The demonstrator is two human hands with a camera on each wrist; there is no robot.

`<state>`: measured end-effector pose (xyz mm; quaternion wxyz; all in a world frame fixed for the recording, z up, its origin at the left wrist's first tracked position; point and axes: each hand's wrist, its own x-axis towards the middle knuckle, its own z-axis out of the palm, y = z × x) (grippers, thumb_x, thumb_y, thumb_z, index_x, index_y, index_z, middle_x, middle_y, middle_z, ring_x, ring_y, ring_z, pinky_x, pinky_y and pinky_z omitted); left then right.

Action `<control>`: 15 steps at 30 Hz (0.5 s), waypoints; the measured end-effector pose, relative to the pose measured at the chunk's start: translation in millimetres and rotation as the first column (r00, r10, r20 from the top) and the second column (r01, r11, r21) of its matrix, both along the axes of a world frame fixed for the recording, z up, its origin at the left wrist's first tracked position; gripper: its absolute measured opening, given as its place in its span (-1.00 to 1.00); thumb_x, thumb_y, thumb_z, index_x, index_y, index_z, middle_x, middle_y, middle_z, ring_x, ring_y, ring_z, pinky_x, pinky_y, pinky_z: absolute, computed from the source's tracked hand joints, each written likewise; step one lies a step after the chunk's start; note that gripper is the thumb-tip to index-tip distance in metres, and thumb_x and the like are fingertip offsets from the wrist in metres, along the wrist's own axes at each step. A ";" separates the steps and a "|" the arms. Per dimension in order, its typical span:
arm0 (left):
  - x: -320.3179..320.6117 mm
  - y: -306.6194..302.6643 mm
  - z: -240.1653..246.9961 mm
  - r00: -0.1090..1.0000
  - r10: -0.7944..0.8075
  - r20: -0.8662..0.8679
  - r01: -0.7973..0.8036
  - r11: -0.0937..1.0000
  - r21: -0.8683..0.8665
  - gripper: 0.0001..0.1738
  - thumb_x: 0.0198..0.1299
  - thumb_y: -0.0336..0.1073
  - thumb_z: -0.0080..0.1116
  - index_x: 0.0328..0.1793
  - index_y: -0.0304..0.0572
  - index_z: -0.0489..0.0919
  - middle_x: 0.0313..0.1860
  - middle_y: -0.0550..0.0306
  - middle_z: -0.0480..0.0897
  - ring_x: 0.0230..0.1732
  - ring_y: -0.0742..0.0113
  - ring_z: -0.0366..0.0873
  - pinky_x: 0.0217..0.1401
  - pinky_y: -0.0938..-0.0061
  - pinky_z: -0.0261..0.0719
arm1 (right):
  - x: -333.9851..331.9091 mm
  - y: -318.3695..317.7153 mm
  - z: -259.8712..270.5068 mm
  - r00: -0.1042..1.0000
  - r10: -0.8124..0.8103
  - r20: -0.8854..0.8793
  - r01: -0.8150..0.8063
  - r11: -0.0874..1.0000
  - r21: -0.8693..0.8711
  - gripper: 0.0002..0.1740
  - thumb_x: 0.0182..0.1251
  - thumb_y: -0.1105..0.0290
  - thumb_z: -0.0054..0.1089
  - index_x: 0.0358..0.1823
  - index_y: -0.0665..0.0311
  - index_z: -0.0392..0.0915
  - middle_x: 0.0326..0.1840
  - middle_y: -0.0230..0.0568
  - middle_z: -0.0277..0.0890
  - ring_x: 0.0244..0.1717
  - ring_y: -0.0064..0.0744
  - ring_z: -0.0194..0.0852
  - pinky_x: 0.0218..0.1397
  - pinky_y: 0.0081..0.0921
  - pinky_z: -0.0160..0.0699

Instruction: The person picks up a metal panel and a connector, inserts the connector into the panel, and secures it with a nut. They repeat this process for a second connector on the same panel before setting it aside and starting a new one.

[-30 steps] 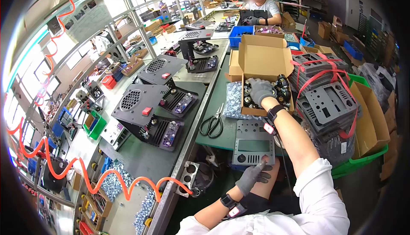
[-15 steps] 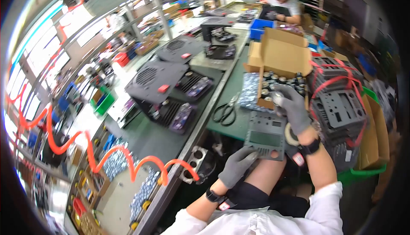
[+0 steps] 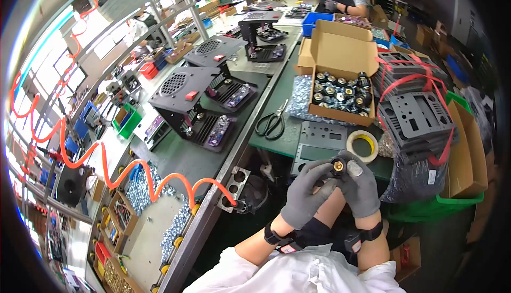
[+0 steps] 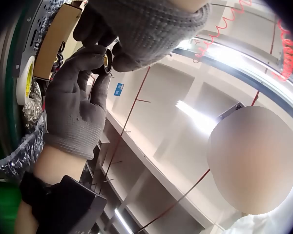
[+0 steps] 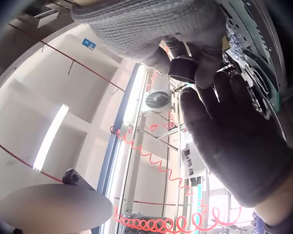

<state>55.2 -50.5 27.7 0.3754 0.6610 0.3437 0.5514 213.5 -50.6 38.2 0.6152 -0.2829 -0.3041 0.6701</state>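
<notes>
A black round part with a brass-coloured centre (image 3: 338, 167) is held between the two grey-gloved hands above the lap. The left hand (image 3: 307, 196) pinches its left side with bent fingers, and the right hand (image 3: 360, 187) grips it from the right. In the left wrist view the part (image 4: 106, 62) sits between the fingertips of both hands. From the right wrist, its dark side (image 5: 183, 69) shows within the right fingers, with the left hand (image 5: 239, 139) close below. Beyond the hands, a grey panel with cut-outs (image 3: 323, 135) lies on the green table, partly covered by the left hand.
An open cardboard box (image 3: 340, 114) of similar round parts stands behind the panel, beside a tape roll (image 3: 362, 146). Scissors (image 3: 271, 124) lie left. Strapped grey panels (image 3: 418, 120) are stacked right. Black assemblies (image 3: 175, 98) stand on the left bench. Another person sits at the back.
The right hand has come back from the box with a round part, down towards the lap. The left hand has left the panel and joined the right hand at the part.
</notes>
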 end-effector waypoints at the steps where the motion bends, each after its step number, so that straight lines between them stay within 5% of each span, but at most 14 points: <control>1: 1.7 -1.2 0.0 1.000 -0.016 -0.004 0.016 1.000 0.002 -0.54 0.13 -0.44 0.35 0.19 -0.30 0.54 0.14 -0.04 0.55 -0.08 0.30 0.66 -0.01 0.49 0.64 | -1.3 -3.0 -0.4 1.000 -0.016 0.002 0.015 1.000 0.018 -0.54 0.42 0.24 0.12 0.22 0.35 0.39 0.01 -0.14 0.55 -0.04 -0.29 0.61 0.00 -0.40 0.65; 10: 4.4 -8.7 0.1 0.996 -0.089 0.016 0.089 0.996 -0.019 -0.62 0.18 -0.56 0.25 0.14 -0.44 0.51 0.16 -0.07 0.51 -0.03 0.30 0.65 0.01 0.49 0.64 | -10.0 -16.1 -13.4 0.984 -0.161 -0.069 0.165 0.984 0.062 -0.54 0.44 0.23 0.13 0.23 0.38 0.40 -0.03 -0.21 0.54 -0.13 -0.48 0.54 -0.15 -0.57 0.56; 15: 4.3 -6.3 -1.2 0.997 -0.073 0.012 0.073 0.997 0.024 -0.62 0.14 -0.51 0.30 0.11 -0.31 0.57 0.11 -0.01 0.57 -0.08 0.31 0.64 -0.08 0.51 0.68 | -10.6 -21.2 -8.1 0.984 -0.153 -0.094 0.162 0.982 0.094 -0.54 0.43 0.28 0.11 0.26 0.38 0.39 0.02 -0.19 0.52 -0.05 -0.47 0.53 -0.09 -0.56 0.56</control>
